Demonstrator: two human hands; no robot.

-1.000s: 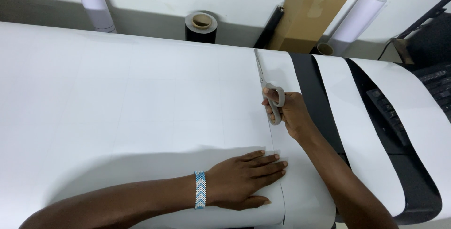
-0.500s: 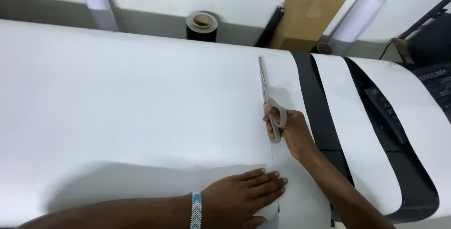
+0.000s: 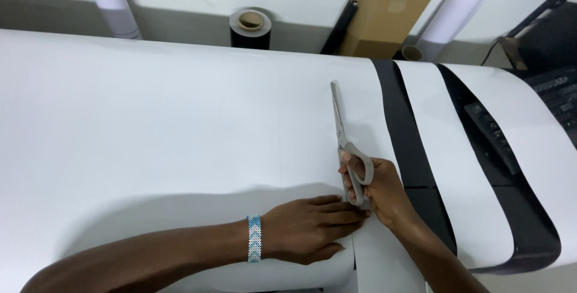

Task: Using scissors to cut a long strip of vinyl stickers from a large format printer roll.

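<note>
Large white sheet [image 3: 168, 125] covers the table and serves as the reference. Right hand [image 3: 378, 191] sits near the sheet's right part, fingers closed through the grey handles of a pair of scissors [image 3: 345, 140]; the blades look nearly closed, point away from the person and lie along the sheet's cut line. Left hand [image 3: 306, 230] rests flat, palm down, fingers extended and close together, on the sheet's near edge just left of the cut, fingertips touching the right hand; it grips nothing. A beaded blue-and-white wristband [image 3: 254, 247] circles the left wrist. Beyond the sheet's far edge: a dark roll [image 3: 250, 28], a cardboard box [image 3: 390, 10], two white rolls [image 3: 111, 1] against the wall.
</note>
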